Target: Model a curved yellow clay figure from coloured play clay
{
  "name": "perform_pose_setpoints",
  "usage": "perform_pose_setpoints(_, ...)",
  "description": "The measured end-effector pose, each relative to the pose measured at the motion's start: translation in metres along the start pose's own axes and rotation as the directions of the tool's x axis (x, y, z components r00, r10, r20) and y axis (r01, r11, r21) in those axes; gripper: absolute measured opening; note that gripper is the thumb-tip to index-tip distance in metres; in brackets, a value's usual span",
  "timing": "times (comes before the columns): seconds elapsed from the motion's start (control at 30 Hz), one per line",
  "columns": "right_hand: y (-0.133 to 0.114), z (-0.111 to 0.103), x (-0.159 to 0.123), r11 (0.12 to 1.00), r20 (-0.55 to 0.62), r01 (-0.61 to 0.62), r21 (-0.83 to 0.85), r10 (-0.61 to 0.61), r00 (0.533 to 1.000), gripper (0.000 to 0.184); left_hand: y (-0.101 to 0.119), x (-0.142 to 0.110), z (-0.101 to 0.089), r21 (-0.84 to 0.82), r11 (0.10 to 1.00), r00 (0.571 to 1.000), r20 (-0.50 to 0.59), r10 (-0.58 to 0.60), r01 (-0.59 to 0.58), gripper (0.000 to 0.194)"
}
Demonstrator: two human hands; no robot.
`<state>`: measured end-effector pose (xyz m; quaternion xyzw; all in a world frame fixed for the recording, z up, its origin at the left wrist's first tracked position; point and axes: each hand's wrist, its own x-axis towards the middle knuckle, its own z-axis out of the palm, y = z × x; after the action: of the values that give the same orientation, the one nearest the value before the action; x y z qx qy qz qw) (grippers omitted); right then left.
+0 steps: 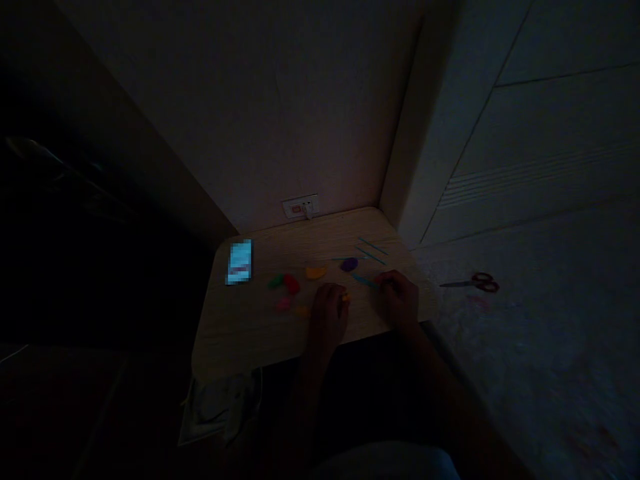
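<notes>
My left hand point(329, 308) is over the front of a small wooden table point(240, 333), fingers closed on a small yellow-orange lump point(345, 297) that looks like modelling clay. To its right, my right hand point(400, 297) has its fingers pinched at the end of a blue stick point(365, 280). A purple lump point(349, 265) lies just beyond that stick. Left of my hands are an orange lump point(315, 273), a red lump point(291, 284), a green lump point(275, 281), a pink lump point(284, 304) and a dim orange piece point(302, 311). Darkness and blur hide fine detail.
Several thin blue-green sticks point(371, 255) lie at the table's back right. A lit phone point(240, 262) rests at the back left. Behind the table is a wall socket point(301, 207) with a plug. Scissors point(483, 283) lie on the light floor covering point(540, 347) at right.
</notes>
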<state>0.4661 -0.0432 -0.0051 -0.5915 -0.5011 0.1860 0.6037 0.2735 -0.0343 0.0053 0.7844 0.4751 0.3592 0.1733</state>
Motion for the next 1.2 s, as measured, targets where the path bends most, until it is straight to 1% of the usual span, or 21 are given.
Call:
perform_pose_setpoints(0.27,-0.0012,0.0011,0.0003,1.000,0.009,0.003,-0.006,-0.003,1.000,0.018,0.0035,0.0002,-0.0041,0.000,1.000,1.000,0.010,-0.022,0.022,0.012)
perform_pose_setpoints(0.43,0.0009,0.0008,0.0001,0.999,0.017,0.024,-0.029,-0.023,1.000,0.018,-0.0003,0.0059,-0.0007,0.003,0.999,0.999,-0.039,-0.032,0.032,0.012)
perform_pose_setpoints(0.7,-0.0007,0.0000,0.0019,1.000,0.017,-0.005,-0.001,0.005,1.000,0.017,-0.0014,0.0083,0.0037,0.060,0.998,0.999,-0.044,-0.009,0.012,0.011)
perform_pose_setpoints(1.0,0.0026,-0.0001,0.0013,1.000,0.041,0.002,-0.013,-0.001,0.999,0.019,-0.0011,0.0080,0.0048,0.069,0.998,0.999,-0.051,-0.006,0.009,0.017)
perform_pose_setpoints(1.2,0.0015,0.0004,0.0018,1.000,0.030,-0.004,0.007,0.004,1.000,0.017,0.0007,0.0072,0.0048,0.064,0.998,0.998,-0.063,-0.008,0.012,0.022)
